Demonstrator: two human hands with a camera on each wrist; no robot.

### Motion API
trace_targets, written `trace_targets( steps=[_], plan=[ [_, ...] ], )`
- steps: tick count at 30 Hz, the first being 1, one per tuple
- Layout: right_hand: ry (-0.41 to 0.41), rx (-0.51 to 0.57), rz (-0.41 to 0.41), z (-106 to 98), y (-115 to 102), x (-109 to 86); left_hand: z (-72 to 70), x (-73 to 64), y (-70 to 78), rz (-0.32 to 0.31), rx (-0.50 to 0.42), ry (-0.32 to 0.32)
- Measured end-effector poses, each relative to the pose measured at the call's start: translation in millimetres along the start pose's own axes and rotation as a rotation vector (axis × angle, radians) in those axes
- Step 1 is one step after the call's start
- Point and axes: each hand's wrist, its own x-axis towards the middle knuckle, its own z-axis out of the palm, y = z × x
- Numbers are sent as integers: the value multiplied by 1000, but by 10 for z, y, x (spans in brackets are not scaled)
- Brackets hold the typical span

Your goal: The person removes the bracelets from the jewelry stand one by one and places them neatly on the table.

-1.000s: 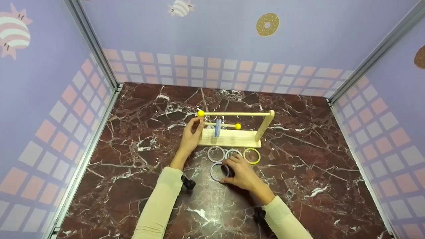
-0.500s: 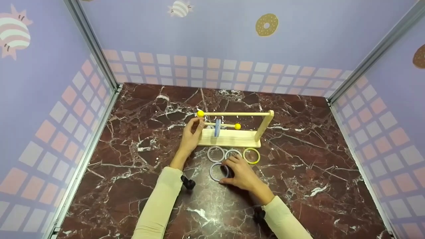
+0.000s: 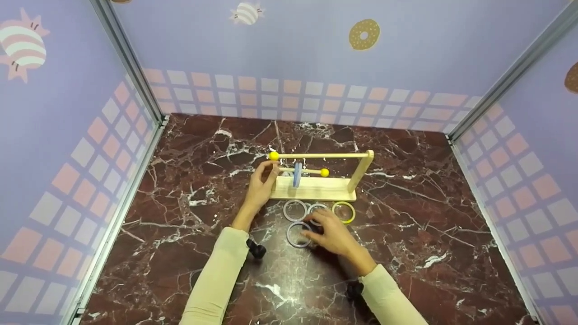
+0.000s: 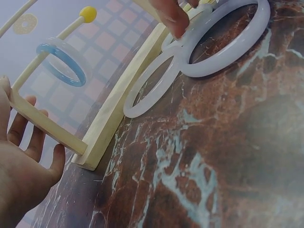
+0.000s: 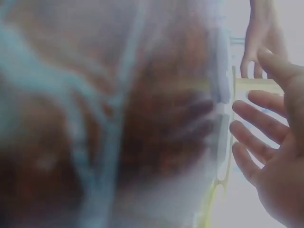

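Head view showed the left hand (image 3: 261,183) pinching one end of the wooden stand (image 3: 316,188) and the right hand (image 3: 332,232) spread just by a pale ring (image 3: 288,234) in front, with roomy table (image 3: 149,271) on both sides before the purple walls (image 3: 307,45). Left wrist view showed a blue ring (image 4: 73,82) on a short stick (image 4: 69,31), which might have slipped off if that hand tipped the stand. Right wrist view showed fingers (image 5: 259,121) apart, and a quick sweep could have bumped the pale ring
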Motion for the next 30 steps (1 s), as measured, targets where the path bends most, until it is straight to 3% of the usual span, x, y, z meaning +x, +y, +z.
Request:
trace_targets(
  steps=[11, 15, 25, 30],
  plan=[
    [194, 132, 124, -201, 22, 283, -21, 33, -76, -9, -20, 17],
    [272, 181, 122, -267, 16, 391, 6, 62, -74, -19, -1, 3],
    [368, -40, 20, -390, -51, 778, 30, 70, -72, -30, 15, 3],
    [305, -59, 57, -404, -43, 970, 38, 58, -78, -19, 11, 17]
  ],
)
